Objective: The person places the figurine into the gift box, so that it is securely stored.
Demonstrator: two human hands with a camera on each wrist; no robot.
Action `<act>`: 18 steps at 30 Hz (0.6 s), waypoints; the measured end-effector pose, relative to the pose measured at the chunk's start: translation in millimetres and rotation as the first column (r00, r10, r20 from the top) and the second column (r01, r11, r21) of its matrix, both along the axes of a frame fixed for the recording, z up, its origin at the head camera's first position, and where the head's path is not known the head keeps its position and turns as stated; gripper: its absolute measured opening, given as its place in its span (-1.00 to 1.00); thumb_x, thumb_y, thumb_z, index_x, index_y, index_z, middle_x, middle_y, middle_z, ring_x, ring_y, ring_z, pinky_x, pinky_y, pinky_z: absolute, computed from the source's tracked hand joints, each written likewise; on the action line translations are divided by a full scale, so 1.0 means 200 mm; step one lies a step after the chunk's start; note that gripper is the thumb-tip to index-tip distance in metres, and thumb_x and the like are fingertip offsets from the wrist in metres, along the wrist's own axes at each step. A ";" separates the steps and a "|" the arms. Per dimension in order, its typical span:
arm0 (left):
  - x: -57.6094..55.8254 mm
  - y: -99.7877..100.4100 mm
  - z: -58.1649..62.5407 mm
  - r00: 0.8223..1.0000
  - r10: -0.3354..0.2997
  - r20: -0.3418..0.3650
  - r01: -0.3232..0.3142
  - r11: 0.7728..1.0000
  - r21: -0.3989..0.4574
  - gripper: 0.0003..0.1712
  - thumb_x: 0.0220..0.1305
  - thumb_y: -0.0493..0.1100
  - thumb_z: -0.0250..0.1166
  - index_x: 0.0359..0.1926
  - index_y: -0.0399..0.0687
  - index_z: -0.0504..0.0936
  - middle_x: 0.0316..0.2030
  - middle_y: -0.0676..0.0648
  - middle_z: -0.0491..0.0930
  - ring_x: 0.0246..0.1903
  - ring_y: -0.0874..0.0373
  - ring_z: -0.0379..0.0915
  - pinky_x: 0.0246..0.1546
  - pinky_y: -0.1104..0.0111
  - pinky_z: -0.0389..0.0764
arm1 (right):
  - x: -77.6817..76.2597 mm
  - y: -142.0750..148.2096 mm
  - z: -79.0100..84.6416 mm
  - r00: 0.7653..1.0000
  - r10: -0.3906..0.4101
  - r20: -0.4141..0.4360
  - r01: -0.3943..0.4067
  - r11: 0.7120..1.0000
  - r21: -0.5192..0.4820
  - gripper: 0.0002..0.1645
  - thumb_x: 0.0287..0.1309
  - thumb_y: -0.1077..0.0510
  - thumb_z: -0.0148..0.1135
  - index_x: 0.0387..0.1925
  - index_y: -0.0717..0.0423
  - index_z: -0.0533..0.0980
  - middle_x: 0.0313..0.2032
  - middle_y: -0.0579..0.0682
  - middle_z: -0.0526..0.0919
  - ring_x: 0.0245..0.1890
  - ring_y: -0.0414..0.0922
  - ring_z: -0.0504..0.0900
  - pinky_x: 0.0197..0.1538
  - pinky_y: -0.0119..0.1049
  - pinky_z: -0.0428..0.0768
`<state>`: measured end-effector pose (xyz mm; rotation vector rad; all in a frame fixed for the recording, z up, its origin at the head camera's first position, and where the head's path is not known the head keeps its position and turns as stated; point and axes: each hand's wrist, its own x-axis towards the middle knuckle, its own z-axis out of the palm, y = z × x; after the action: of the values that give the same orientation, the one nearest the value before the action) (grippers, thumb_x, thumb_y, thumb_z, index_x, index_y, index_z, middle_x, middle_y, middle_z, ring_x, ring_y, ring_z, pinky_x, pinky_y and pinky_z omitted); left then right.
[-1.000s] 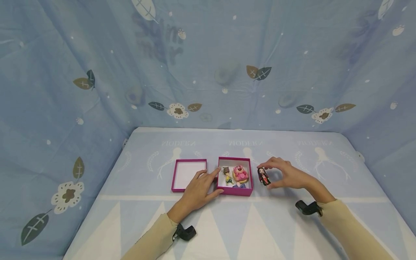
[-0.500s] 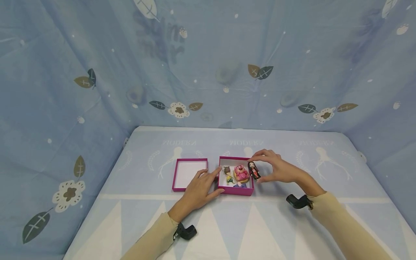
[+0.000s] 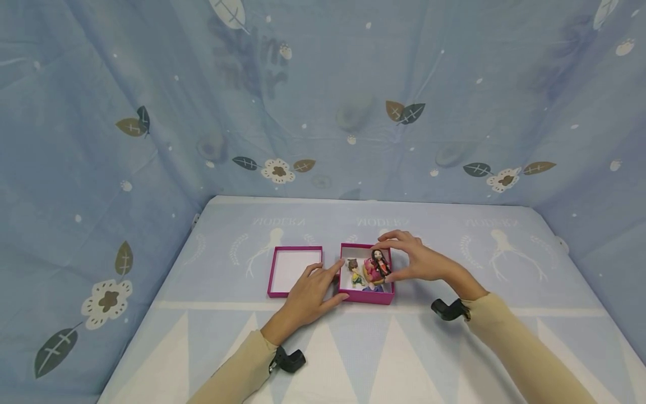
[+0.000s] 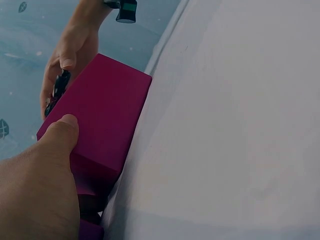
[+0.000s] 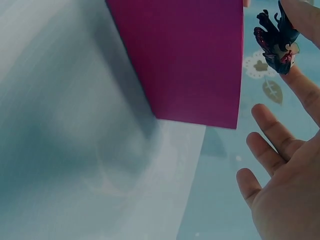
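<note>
The magenta open-topped box (image 3: 365,298) stands mid-table. With thumb and forefinger my left hand (image 3: 309,294) holds its near left corner; in the left wrist view the thumb (image 4: 62,131) lies on the front wall. Between thumb and forefinger, my right hand (image 3: 424,261) pinches a small doll figurine (image 3: 379,262) with long black hair and red-and-black clothes. The figurine hangs over the box's right half and partly hides a pink bear figure (image 3: 370,273). Left of the bear lies a figure (image 3: 355,277) with a brown head and yellow-green clothes. Something blue (image 3: 374,288) shows along the box's front.
A shallow magenta-rimmed lid (image 3: 295,271), white inside, lies left of the box. A pale patterned cloth (image 3: 242,336) covers the table. Blue printed curtains (image 3: 323,101) rise behind it and at both sides.
My right hand has carried the doll figurine leftward, from beside the box across its right rim to over the pink bear. My left hand has stayed on the box.
</note>
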<state>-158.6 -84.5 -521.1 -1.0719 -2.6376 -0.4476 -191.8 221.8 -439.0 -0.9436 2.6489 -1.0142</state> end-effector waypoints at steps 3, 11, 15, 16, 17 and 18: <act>0.00 0.00 0.00 1.000 0.001 -0.005 -0.001 1.000 -0.003 -0.10 0.38 0.35 0.01 0.53 -0.04 0.04 0.01 0.05 0.69 0.07 0.24 0.57 0.39 0.20 0.21 | -0.01 -0.03 0.00 1.000 0.018 -0.007 -0.018 1.000 0.001 -0.16 -0.17 -0.14 0.58 0.22 -0.09 0.50 0.28 0.06 0.36 0.32 0.09 0.25 0.19 0.33 0.16; -0.01 0.01 -0.01 1.000 -0.002 -0.019 0.001 1.000 -0.011 -0.10 0.40 0.37 -0.04 0.53 -0.03 0.03 -0.02 0.06 0.70 0.07 0.25 0.57 0.39 0.22 0.19 | -0.02 -0.05 -0.02 1.000 0.020 0.004 -0.021 1.000 0.024 -0.18 -0.15 -0.16 0.56 0.22 -0.17 0.50 0.29 0.04 0.35 0.33 0.08 0.26 0.24 0.30 0.16; -0.01 0.00 -0.01 1.000 0.000 -0.030 -0.001 1.000 -0.009 -0.11 0.40 0.37 -0.04 0.53 -0.04 0.04 -0.03 0.05 0.70 0.06 0.25 0.57 0.38 0.21 0.21 | -0.02 -0.07 -0.03 1.000 0.023 0.016 -0.023 1.000 0.017 -0.18 -0.15 -0.17 0.56 0.22 -0.18 0.49 0.30 0.05 0.35 0.33 0.08 0.26 0.25 0.33 0.17; -0.01 0.00 -0.01 1.000 0.000 -0.032 -0.001 1.000 -0.007 -0.11 0.39 0.36 -0.03 0.53 -0.04 0.05 -0.03 0.05 0.70 0.06 0.24 0.57 0.38 0.20 0.21 | -0.03 -0.08 -0.03 1.000 0.024 0.019 -0.025 1.000 0.013 -0.17 -0.15 -0.18 0.56 0.23 -0.18 0.50 0.30 0.05 0.35 0.33 0.08 0.26 0.25 0.34 0.17; -0.01 0.00 -0.01 0.999 0.000 -0.033 0.000 1.000 -0.004 -0.10 0.39 0.35 -0.01 0.53 -0.05 0.05 -0.03 0.05 0.70 0.06 0.24 0.58 0.38 0.20 0.22 | -0.03 -0.08 -0.03 0.999 0.027 0.019 -0.028 1.000 0.009 -0.17 -0.15 -0.18 0.56 0.23 -0.17 0.50 0.30 0.05 0.35 0.33 0.08 0.26 0.25 0.34 0.17; 0.00 0.00 -0.01 0.999 0.000 -0.035 0.000 1.000 -0.002 -0.10 0.39 0.34 0.00 0.52 -0.05 0.05 -0.03 0.04 0.70 0.06 0.24 0.58 0.38 0.19 0.23 | -0.03 -0.10 -0.03 0.999 0.031 0.019 -0.031 1.000 0.007 -0.17 -0.15 -0.17 0.56 0.23 -0.16 0.50 0.30 0.06 0.35 0.33 0.08 0.26 0.24 0.35 0.18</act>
<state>-159.5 -84.3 -522.3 -1.0711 -2.6082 -0.4220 -198.6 202.7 -445.6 -0.9653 2.6125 -1.0016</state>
